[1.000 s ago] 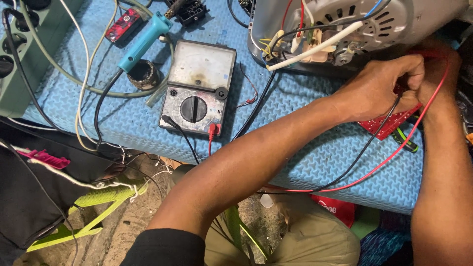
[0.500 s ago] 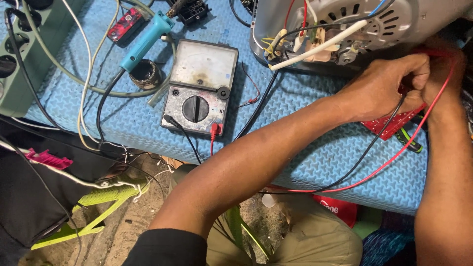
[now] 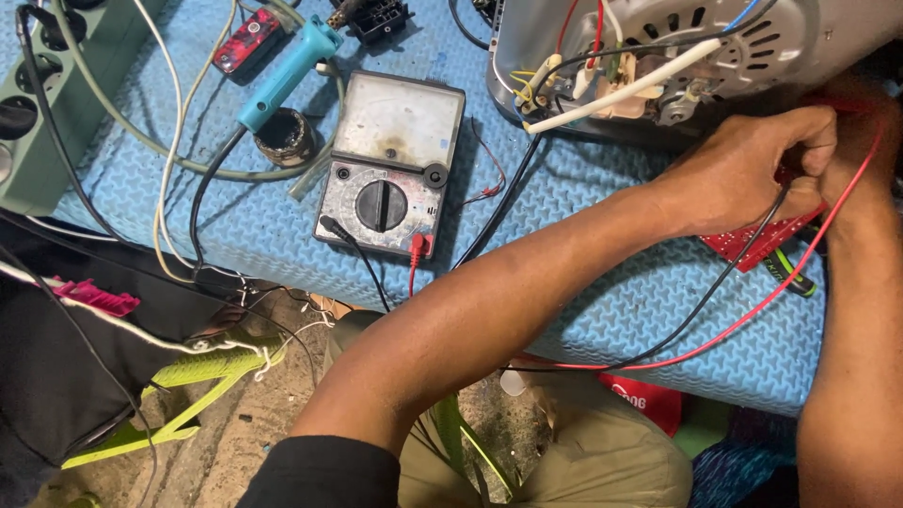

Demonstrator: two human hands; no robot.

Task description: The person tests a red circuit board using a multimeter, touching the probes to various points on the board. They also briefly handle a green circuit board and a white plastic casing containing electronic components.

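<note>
Left hand (image 3: 752, 174) was closed on the black lead (image 3: 696, 315) beside the motor (image 3: 715, 47); right hand (image 3: 861, 141) closure could not be told. Probe slip onto adjacent terminals risked shorting; meter (image 3: 390, 169) sat left of motor.

A thin black probe lead (image 3: 715, 292) and a thin red probe lead (image 3: 752, 315) run from under the closed left hand (image 3: 743, 174), curving down across the tabletop. A flat red circuit board (image 3: 752, 246) lies just beneath both hands, mostly covered; the right hand (image 3: 851, 132) seems to touch it.
</note>
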